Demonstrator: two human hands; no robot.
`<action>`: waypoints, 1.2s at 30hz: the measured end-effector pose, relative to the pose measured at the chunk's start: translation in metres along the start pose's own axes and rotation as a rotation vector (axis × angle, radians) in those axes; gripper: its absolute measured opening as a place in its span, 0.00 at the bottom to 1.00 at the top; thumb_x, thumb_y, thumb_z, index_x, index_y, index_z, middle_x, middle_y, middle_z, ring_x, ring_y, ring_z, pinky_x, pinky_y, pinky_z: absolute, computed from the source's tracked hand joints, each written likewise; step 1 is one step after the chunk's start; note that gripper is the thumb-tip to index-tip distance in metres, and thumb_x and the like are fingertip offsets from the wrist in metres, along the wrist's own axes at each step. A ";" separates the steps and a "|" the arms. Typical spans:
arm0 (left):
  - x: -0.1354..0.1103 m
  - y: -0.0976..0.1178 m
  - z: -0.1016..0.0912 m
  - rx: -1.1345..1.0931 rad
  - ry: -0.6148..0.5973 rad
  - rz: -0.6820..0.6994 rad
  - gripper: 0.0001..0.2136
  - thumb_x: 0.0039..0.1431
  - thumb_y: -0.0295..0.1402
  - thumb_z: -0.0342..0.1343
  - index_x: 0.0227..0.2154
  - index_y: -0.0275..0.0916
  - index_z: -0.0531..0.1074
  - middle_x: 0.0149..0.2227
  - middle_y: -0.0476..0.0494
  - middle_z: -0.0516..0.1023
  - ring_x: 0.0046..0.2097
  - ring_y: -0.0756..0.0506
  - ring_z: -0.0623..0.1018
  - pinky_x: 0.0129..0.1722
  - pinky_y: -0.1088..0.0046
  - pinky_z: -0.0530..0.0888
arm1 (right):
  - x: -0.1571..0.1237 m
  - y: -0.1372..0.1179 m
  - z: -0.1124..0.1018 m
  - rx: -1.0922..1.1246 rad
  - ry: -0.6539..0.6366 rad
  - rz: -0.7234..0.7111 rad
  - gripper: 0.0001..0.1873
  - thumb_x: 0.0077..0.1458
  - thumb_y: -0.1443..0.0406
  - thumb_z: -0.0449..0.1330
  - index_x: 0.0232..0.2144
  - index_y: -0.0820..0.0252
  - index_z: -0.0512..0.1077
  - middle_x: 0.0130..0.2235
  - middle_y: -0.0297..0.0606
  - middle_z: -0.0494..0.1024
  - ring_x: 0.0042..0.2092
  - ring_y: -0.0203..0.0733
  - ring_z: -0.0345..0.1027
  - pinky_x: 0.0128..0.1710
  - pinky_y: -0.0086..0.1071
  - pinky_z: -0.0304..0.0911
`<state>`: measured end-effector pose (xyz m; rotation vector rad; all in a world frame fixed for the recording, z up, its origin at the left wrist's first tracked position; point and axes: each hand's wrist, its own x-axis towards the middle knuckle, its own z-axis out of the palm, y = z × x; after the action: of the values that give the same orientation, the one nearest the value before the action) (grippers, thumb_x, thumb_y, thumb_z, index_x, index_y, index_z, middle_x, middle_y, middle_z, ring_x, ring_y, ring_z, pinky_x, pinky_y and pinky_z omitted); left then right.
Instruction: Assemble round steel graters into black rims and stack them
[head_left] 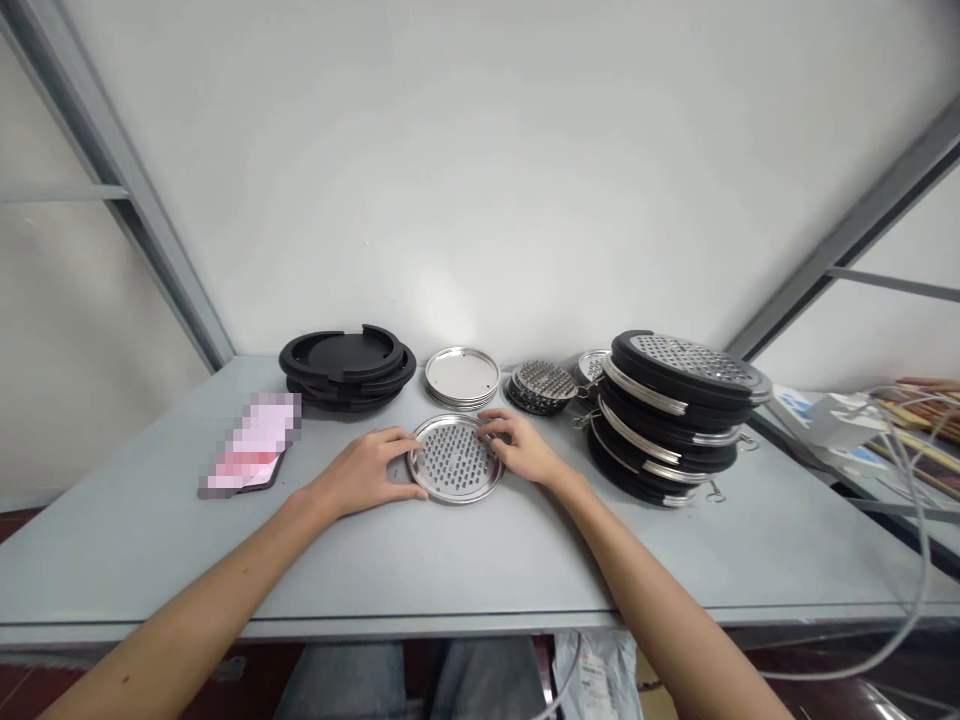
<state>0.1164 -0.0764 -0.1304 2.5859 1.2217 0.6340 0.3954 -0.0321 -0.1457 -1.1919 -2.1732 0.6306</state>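
A round perforated metal disc in a silver rim (455,460) lies flat on the grey table (480,545). My left hand (371,470) grips its left edge, thumb at the front and fingers curled over the rim. My right hand (523,445) holds the right edge, fingers bent over the back of the rim. Behind the disc sits a small stack of plain silver rims (462,377). To its right lies a pile of perforated discs (545,384).
A stack of black ring frames (346,362) stands at the back left. A tall leaning stack of assembled black-and-silver grater discs (673,415) stands at the right. A phone with a blurred screen (253,447) lies at the left. Cables and papers (885,425) crowd the far right.
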 end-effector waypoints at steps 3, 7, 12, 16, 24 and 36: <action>0.001 0.002 -0.001 0.034 0.022 0.019 0.29 0.45 0.54 0.64 0.47 0.40 0.75 0.42 0.41 0.76 0.44 0.39 0.76 0.47 0.62 0.73 | 0.000 -0.001 0.000 0.049 -0.030 0.024 0.18 0.48 0.75 0.52 0.36 0.61 0.79 0.55 0.46 0.70 0.55 0.50 0.65 0.51 0.42 0.64; 0.001 0.001 0.000 0.032 0.037 0.052 0.34 0.41 0.54 0.66 0.49 0.40 0.73 0.47 0.38 0.73 0.51 0.36 0.72 0.53 0.57 0.69 | 0.001 -0.002 -0.001 0.084 -0.066 0.003 0.21 0.47 0.75 0.50 0.37 0.61 0.79 0.57 0.46 0.69 0.58 0.50 0.62 0.58 0.44 0.58; -0.002 0.000 0.003 -0.037 -0.095 0.052 0.52 0.37 0.57 0.67 0.65 0.42 0.53 0.66 0.33 0.54 0.65 0.30 0.55 0.63 0.49 0.56 | 0.001 -0.004 0.001 0.081 -0.117 -0.094 0.20 0.46 0.74 0.52 0.38 0.60 0.79 0.59 0.45 0.67 0.61 0.52 0.58 0.61 0.48 0.51; -0.004 0.003 0.001 -0.119 -0.215 0.091 0.57 0.35 0.57 0.67 0.66 0.43 0.47 0.68 0.34 0.49 0.67 0.31 0.52 0.64 0.52 0.55 | -0.001 -0.010 0.007 0.037 -0.166 -0.143 0.20 0.48 0.73 0.54 0.43 0.60 0.77 0.61 0.46 0.64 0.65 0.54 0.50 0.63 0.50 0.46; -0.003 0.000 -0.003 -0.146 -0.260 0.049 0.53 0.37 0.56 0.67 0.65 0.44 0.51 0.67 0.37 0.54 0.66 0.32 0.55 0.63 0.53 0.57 | -0.001 -0.014 0.004 0.014 -0.053 -0.151 0.13 0.58 0.66 0.55 0.42 0.57 0.77 0.59 0.45 0.68 0.63 0.52 0.56 0.62 0.52 0.51; 0.028 0.051 0.019 0.182 -0.026 -0.164 0.46 0.43 0.64 0.55 0.59 0.37 0.63 0.50 0.32 0.74 0.52 0.29 0.69 0.50 0.51 0.67 | -0.006 -0.007 -0.014 -0.158 0.065 -0.102 0.12 0.58 0.65 0.55 0.39 0.61 0.78 0.49 0.47 0.75 0.51 0.49 0.68 0.53 0.44 0.62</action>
<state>0.1762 -0.0870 -0.1209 2.5898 1.5282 0.4750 0.4037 -0.0385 -0.1327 -1.1557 -2.2459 0.3786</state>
